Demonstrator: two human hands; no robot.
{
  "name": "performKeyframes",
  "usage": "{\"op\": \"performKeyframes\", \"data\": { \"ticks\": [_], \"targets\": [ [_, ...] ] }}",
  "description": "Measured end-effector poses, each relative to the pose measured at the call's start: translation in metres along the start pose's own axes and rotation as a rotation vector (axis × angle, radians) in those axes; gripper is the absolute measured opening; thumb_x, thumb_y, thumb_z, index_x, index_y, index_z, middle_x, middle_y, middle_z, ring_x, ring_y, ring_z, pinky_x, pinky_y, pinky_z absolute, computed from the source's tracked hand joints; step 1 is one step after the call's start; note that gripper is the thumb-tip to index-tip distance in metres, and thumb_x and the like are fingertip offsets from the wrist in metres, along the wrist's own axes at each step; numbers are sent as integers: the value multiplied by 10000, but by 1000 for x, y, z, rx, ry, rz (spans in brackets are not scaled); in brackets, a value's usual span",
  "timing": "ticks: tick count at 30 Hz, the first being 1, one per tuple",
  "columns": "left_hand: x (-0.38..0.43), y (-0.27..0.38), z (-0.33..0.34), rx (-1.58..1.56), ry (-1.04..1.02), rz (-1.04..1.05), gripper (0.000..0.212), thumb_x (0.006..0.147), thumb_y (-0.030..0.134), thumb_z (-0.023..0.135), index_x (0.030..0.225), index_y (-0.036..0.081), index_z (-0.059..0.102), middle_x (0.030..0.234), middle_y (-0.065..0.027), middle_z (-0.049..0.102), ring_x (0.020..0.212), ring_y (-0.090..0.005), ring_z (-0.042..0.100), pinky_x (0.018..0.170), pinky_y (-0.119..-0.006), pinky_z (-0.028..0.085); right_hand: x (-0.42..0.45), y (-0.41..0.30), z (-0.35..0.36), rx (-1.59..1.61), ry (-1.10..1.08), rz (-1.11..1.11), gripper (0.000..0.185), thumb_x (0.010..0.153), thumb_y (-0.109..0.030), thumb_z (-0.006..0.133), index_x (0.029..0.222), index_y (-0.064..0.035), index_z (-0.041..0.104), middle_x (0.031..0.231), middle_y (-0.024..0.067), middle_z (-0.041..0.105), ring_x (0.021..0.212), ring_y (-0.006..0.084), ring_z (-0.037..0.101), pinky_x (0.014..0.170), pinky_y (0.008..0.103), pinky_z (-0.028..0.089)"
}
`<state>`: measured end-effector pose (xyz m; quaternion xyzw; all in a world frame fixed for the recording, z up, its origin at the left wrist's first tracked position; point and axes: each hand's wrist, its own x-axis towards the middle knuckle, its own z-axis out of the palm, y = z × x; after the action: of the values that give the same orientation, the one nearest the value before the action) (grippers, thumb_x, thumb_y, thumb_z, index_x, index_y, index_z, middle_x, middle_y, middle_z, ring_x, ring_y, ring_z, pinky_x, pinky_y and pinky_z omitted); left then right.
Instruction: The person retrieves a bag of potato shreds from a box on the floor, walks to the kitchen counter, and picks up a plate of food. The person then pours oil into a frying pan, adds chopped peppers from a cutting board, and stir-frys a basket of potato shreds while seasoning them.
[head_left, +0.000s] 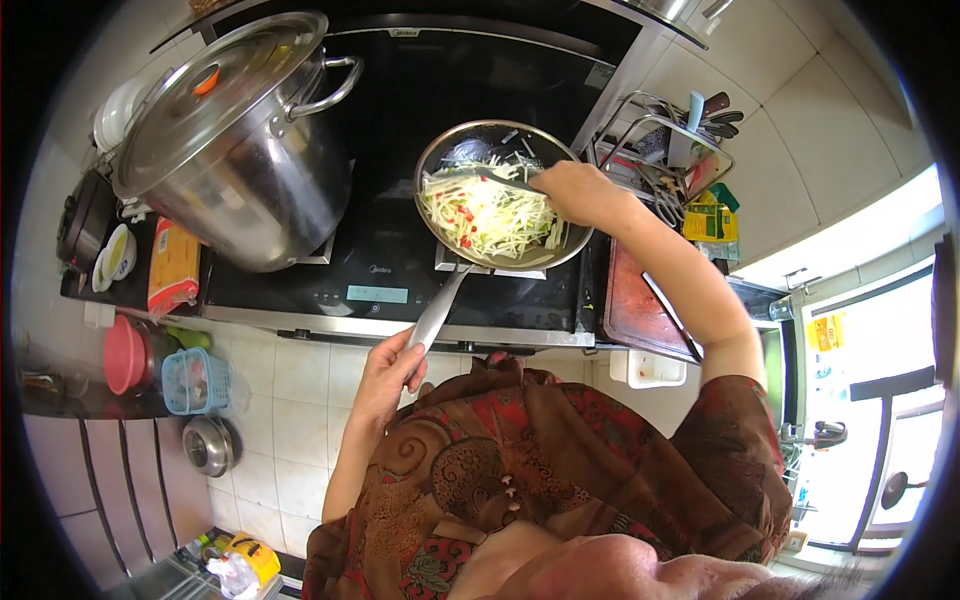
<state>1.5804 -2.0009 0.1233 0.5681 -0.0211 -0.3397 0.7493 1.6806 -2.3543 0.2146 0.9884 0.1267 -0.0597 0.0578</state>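
My left hand (394, 371) is closed around the metal handle (439, 311) of a frying pan (506, 262), which stands over a burner of the black glass gas stove (390, 180). Pale shredded vegetable strips (495, 210) with small red pieces fill much of the pan. Over the pan's right side, my right hand (574, 193) grips a dark-handled cooking utensil (510, 181), whose head reaches into the strips. Its head is partly hidden, so its exact kind cannot be told.
A large lidded steel stockpot (247, 187) occupies the stove's left side. Right of the stove lie a reddish cutting board (645, 300) and a wire rack (667, 120) with knives and utensils. An orange food package (174, 262) and small bowls (120, 251) sit at the left.
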Motion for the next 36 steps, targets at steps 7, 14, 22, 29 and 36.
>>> {"op": "performKeyframes", "data": {
  "ticks": [7,14,22,29,36],
  "targets": [
    [3,-3,-3,-17,-51,-52,394,930,138,562,1288,-20,509,653,8,529,526,-56,438,483,-206,356,-93,-33,-97,-141,-157,-29,157,759,-27,565,894,-34,645,760,174,643,797,347,657,680,442,532],
    [7,3,-5,49,-93,-44,406,937,133,549,1309,-18,491,659,1,532,537,-62,450,488,-206,359,-99,-68,-65,-253,-160,-83,97,752,-36,599,849,-36,607,696,109,629,666,272,665,556,370,530],
    [4,2,-8,27,-53,-30,410,938,145,554,1308,-21,490,653,-1,529,525,-63,442,477,-210,356,-43,-12,-40,-243,-4,171,169,796,-62,565,951,-4,598,756,149,665,720,289,686,585,391,558],
    [5,-2,-6,2,-20,-17,391,933,159,559,1277,-23,512,642,0,519,518,-59,429,469,-209,342,-58,25,16,-200,-55,67,170,814,-74,550,956,-41,637,853,155,666,855,304,666,717,410,545],
    [6,5,-17,-28,29,-32,360,911,165,576,1215,-26,559,633,1,514,506,-61,419,463,-214,324,-135,19,-91,-247,-103,127,259,784,-122,632,1039,-142,675,763,134,635,757,319,642,670,419,517]
  ]
}}
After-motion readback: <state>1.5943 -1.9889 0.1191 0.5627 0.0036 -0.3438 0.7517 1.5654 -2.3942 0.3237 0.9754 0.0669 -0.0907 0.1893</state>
